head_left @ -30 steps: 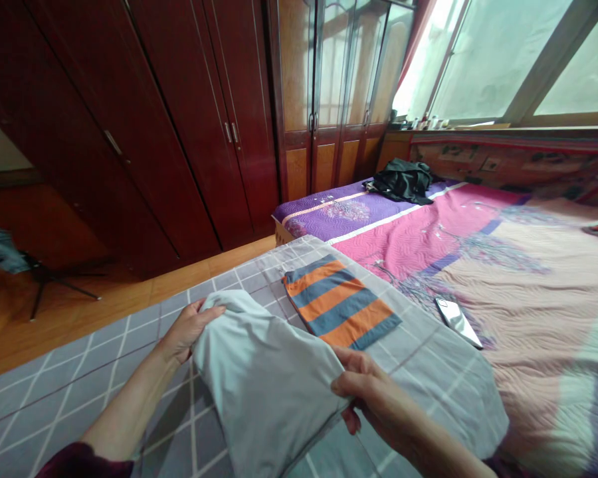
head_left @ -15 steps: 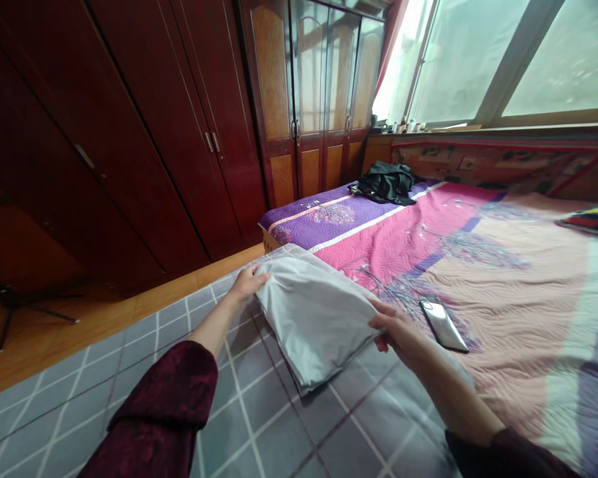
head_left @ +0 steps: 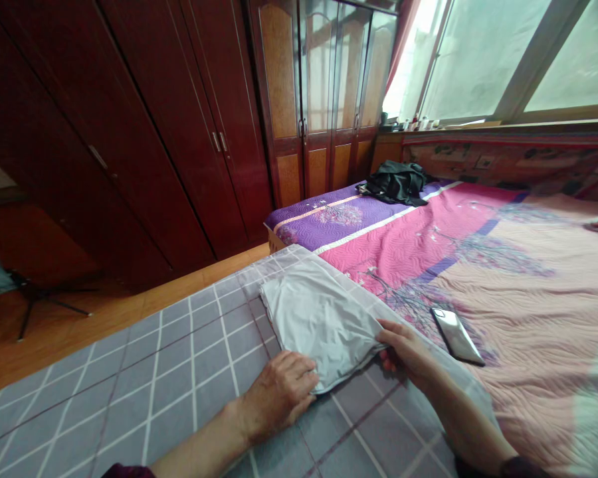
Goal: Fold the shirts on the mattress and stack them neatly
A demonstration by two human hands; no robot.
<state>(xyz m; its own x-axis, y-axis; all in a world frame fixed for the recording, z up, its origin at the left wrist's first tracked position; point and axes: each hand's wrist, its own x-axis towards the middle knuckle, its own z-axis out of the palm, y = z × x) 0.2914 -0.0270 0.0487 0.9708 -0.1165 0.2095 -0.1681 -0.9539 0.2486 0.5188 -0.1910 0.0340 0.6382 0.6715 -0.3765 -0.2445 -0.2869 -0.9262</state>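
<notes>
One pale grey, lightly creased folded cloth (head_left: 319, 315) lies just below mid-frame on a checked cover (head_left: 179, 372), its long axis slanting from upper left to lower right. Two hands touch it: the right hand (head_left: 403, 348) pinches its right corner; the left hand (head_left: 282, 388) covers its lower corner, whether clamped I cannot tell. One phone (head_left: 456, 335) lies at right.

The cloth (head_left: 323, 322) lies on the sheet (head_left: 174, 372), left of the phone (head_left: 457, 336).
</notes>
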